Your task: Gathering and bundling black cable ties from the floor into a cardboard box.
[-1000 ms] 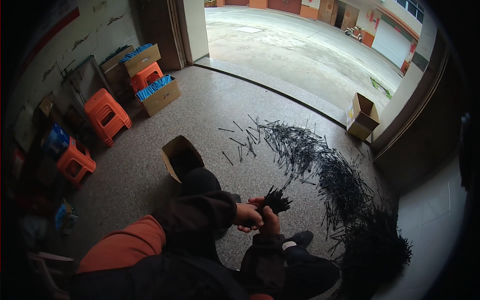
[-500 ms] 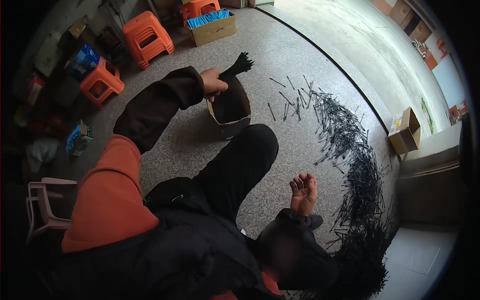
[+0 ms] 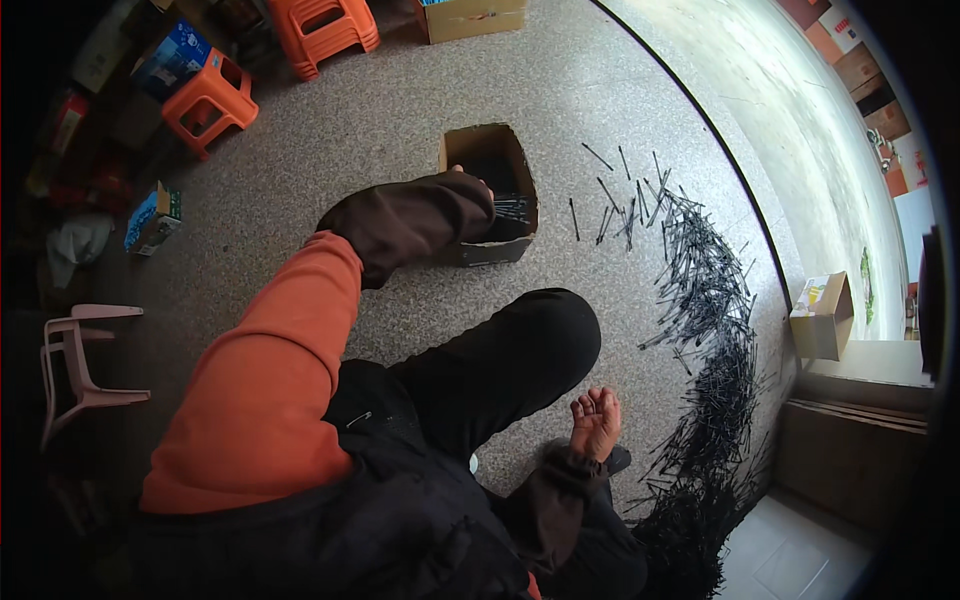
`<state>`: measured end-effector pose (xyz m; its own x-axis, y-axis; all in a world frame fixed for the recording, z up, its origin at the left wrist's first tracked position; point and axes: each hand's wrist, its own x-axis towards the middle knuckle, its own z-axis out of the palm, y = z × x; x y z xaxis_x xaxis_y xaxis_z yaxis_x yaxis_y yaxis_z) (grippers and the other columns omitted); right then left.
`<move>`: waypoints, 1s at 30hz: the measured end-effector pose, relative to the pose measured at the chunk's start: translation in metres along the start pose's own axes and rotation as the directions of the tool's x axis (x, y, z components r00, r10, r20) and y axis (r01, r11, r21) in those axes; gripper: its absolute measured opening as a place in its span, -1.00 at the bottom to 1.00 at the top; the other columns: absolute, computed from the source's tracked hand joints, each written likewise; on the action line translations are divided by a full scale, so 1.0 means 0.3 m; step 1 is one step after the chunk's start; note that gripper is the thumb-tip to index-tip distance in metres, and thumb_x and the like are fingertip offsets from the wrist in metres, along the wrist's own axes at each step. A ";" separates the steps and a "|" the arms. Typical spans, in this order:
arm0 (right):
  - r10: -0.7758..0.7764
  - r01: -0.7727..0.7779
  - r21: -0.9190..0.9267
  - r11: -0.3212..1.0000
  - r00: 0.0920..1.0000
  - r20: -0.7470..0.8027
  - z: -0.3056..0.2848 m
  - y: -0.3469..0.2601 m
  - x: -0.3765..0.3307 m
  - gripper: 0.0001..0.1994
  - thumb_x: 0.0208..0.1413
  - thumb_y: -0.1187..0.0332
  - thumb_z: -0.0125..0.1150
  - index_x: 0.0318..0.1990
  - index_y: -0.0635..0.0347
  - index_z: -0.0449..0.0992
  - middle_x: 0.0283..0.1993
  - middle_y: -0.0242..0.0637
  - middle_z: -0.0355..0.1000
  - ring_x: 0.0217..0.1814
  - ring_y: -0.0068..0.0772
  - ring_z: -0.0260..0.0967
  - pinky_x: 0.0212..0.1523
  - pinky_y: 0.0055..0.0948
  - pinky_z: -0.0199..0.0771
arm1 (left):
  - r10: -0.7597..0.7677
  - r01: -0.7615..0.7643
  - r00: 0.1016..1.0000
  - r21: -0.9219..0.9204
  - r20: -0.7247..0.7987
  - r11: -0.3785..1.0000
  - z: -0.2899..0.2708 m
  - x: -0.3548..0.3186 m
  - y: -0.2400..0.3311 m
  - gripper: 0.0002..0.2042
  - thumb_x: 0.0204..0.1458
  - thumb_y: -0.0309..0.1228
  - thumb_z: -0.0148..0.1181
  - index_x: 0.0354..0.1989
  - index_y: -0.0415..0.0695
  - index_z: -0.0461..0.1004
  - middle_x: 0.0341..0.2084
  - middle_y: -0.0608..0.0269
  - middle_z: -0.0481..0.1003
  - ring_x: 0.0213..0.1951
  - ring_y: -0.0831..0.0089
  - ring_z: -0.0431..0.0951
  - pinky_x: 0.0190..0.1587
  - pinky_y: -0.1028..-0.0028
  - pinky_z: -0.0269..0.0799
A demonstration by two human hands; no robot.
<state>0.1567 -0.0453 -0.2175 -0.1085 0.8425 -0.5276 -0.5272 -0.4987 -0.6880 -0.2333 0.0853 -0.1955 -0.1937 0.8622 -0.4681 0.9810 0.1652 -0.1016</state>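
Note:
My left arm, in an orange and dark sleeve, reaches forward into an open cardboard box (image 3: pixel 468 148) on the speckled floor. Only a sliver of my left hand (image 3: pixel 458 169) shows at the box rim; the cuff hides its fingers. A few thin black sticks (image 3: pixel 512 208) lie inside the box. My right hand (image 3: pixel 595 422) rests low beside my bent knee, fingers spread and empty. A long heap of black sticks (image 3: pixel 715 330) curves across the floor to the right of it.
Two orange stools (image 3: pixel 208 100) (image 3: pixel 325 25) stand at the back left, with a blue carton (image 3: pixel 155 215) nearby. A pink stool (image 3: pixel 80 360) is at the left. A small cardboard box (image 3: pixel 822 318) sits by the doorway wall on the right.
My left hand has gone from holding a bundle of black sticks above the box to down inside it. My right hand stays open by my knee.

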 end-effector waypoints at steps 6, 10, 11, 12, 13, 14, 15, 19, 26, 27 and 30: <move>0.063 -0.065 -0.021 0.998 0.993 -0.096 0.009 0.019 0.020 -0.74 0.05 0.29 0.05 -0.14 0.17 0.28 -0.31 -0.28 0.36 -0.31 -0.35 0.30 -0.26 -0.34 0.33 | 0.020 -0.019 0.999 -0.030 0.032 0.999 0.119 0.074 0.040 -0.63 -0.20 -0.29 0.17 -0.16 -0.16 0.44 -0.18 0.06 0.43 -0.08 0.22 0.43 0.00 0.25 0.17; 0.090 -0.094 -0.035 0.995 0.989 -0.117 0.020 0.036 0.036 -0.74 0.04 0.30 0.06 -0.15 0.21 0.28 -0.33 -0.27 0.36 -0.33 -0.36 0.30 -0.27 -0.36 0.33 | 0.015 -0.014 0.999 -0.048 0.030 0.999 0.156 0.084 0.029 -0.62 -0.20 -0.29 0.17 -0.15 -0.16 0.42 -0.16 0.07 0.42 -0.09 0.21 0.43 0.00 0.25 0.17; 0.088 -0.096 -0.056 0.994 0.986 -0.141 0.028 0.038 0.041 -0.75 0.04 0.31 0.06 -0.16 0.21 0.28 -0.34 -0.27 0.36 -0.34 -0.37 0.30 -0.28 -0.37 0.34 | 0.013 -0.011 0.999 -0.052 0.033 0.999 0.163 0.088 0.025 -0.62 -0.20 -0.29 0.17 -0.15 -0.16 0.42 -0.16 0.07 0.41 -0.09 0.21 0.43 0.00 0.25 0.18; 0.090 -0.099 -0.056 0.994 0.985 -0.145 0.030 0.040 0.042 -0.75 0.04 0.31 0.06 -0.16 0.21 0.28 -0.34 -0.27 0.36 -0.34 -0.37 0.30 -0.28 -0.37 0.34 | 0.011 -0.009 0.999 -0.054 0.030 0.999 0.169 0.084 0.026 -0.62 -0.20 -0.29 0.17 -0.15 -0.16 0.41 -0.16 0.07 0.41 -0.09 0.20 0.43 0.00 0.26 0.18; 0.090 -0.099 -0.057 0.993 0.986 -0.141 0.031 0.040 0.043 -0.75 0.04 0.32 0.05 -0.16 0.22 0.28 -0.35 -0.26 0.36 -0.34 -0.38 0.30 -0.29 -0.38 0.34 | 0.011 -0.009 1.000 -0.061 0.026 0.998 0.170 0.076 0.025 -0.61 -0.20 -0.29 0.17 -0.15 -0.16 0.41 -0.15 0.07 0.40 -0.09 0.20 0.42 0.00 0.26 0.18; 0.090 -0.099 -0.058 0.993 0.987 -0.137 0.031 0.041 0.043 -0.76 0.05 0.33 0.05 -0.16 0.22 0.28 -0.35 -0.26 0.36 -0.35 -0.39 0.30 -0.29 -0.39 0.34 | 0.006 -0.004 1.000 -0.065 0.026 0.998 0.172 0.076 0.017 -0.61 -0.20 -0.29 0.17 -0.14 -0.16 0.41 -0.15 0.07 0.40 -0.09 0.20 0.42 0.00 0.26 0.18; 0.091 -0.100 -0.059 0.993 0.986 -0.140 0.026 0.043 0.043 -0.76 0.05 0.33 0.05 -0.16 0.22 0.28 -0.35 -0.26 0.36 -0.35 -0.39 0.30 -0.29 -0.39 0.34 | -0.002 0.004 1.000 -0.069 0.029 0.998 0.177 0.085 0.012 -0.61 -0.20 -0.29 0.17 -0.14 -0.16 0.40 -0.15 0.07 0.39 -0.09 0.19 0.42 0.00 0.26 0.18; 0.120 -0.136 -0.103 0.985 0.982 -0.147 -0.004 0.069 0.060 -0.80 0.04 0.35 0.03 -0.20 0.22 0.30 -0.37 -0.27 0.37 -0.37 -0.40 0.32 -0.32 -0.41 0.36 | -0.028 0.030 0.999 -0.072 0.024 0.997 0.178 0.090 -0.008 -0.60 -0.20 -0.30 0.17 -0.13 -0.17 0.39 -0.13 0.07 0.37 -0.09 0.18 0.42 0.00 0.26 0.19; 0.173 -0.224 -0.180 0.958 0.950 -0.258 0.019 0.104 0.051 -0.85 0.03 0.40 0.00 -0.24 0.21 0.31 -0.41 -0.27 0.37 -0.44 -0.43 0.33 -0.41 -0.45 0.39 | -0.044 0.043 0.999 -0.054 -0.017 0.998 0.206 0.095 -0.004 -0.59 -0.21 -0.32 0.17 -0.12 -0.14 0.32 -0.14 0.05 0.32 -0.08 0.16 0.37 -0.04 0.26 0.22; 0.163 -0.214 -0.174 0.961 0.950 -0.267 0.022 0.104 0.051 -0.85 0.03 0.40 0.00 -0.24 0.21 0.31 -0.41 -0.27 0.37 -0.44 -0.43 0.33 -0.41 -0.45 0.39 | -0.008 0.008 1.000 -0.054 0.010 0.999 0.213 0.107 -0.003 -0.58 -0.21 -0.30 0.18 -0.12 -0.14 0.31 -0.16 0.04 0.32 -0.07 0.16 0.36 -0.05 0.26 0.21; 0.155 -0.214 -0.172 0.961 0.939 -0.307 0.012 0.123 0.059 -0.86 0.01 0.44 0.02 -0.26 0.23 0.31 -0.44 -0.26 0.35 -0.49 -0.45 0.31 -0.50 -0.53 0.36 | 0.018 -0.018 1.000 -0.060 -0.004 0.998 0.195 0.103 -0.005 -0.57 -0.21 -0.28 0.18 -0.12 -0.13 0.30 -0.19 0.03 0.32 -0.08 0.15 0.36 -0.05 0.24 0.19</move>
<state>0.1321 -0.0480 -0.2504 0.0749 0.6519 -0.7546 -0.3386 -0.6951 -0.6341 -0.2414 0.0836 -0.2612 -0.1757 0.8669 -0.4665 0.9833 0.1776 -0.0401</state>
